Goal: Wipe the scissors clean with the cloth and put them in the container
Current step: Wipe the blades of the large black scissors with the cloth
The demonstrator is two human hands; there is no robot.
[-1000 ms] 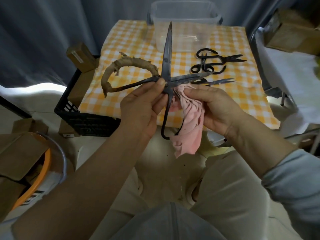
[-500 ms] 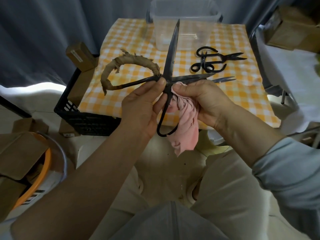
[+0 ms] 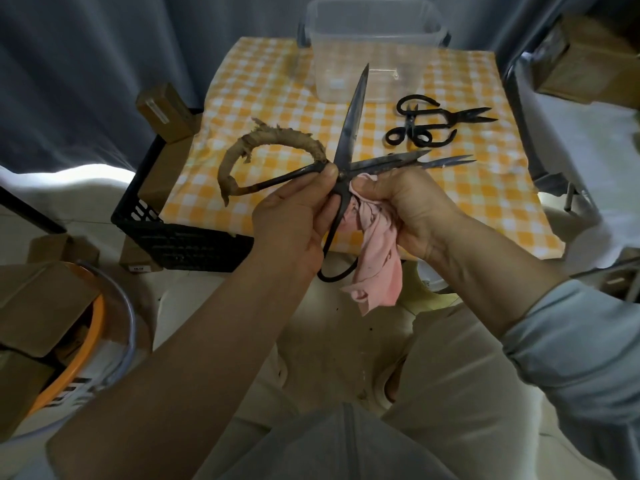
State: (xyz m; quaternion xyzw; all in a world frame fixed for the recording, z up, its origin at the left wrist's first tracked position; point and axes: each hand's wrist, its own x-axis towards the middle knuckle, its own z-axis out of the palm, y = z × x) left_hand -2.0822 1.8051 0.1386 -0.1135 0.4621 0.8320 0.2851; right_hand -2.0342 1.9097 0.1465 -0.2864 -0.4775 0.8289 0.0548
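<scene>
Large black scissors (image 3: 352,114) are spread wide in front of me, one blade pointing up toward the container, the other to the right. One handle loop is wrapped in tan cloth strips, the other hangs bare and dark. My left hand (image 3: 294,220) pinches the scissors at the pivot, thumb on top. My right hand (image 3: 412,209) grips a crumpled pink cloth (image 3: 377,268) pressed against the scissors just below the pivot; the cloth's tail hangs down. The clear plastic container (image 3: 374,32) stands at the back of the table.
A yellow-checked tablecloth (image 3: 263,98) covers the small table. Smaller black scissors (image 3: 429,124) lie to the right of the container, and thin blade tips (image 3: 450,162) show beyond my right hand. A black crate (image 3: 166,230) with cardboard boxes sits left; a bucket (image 3: 114,341) is at lower left.
The upright blade has tilted to the right. My right hand with the cloth has slid in toward the pivot, and the bare handle has swung slightly left.
</scene>
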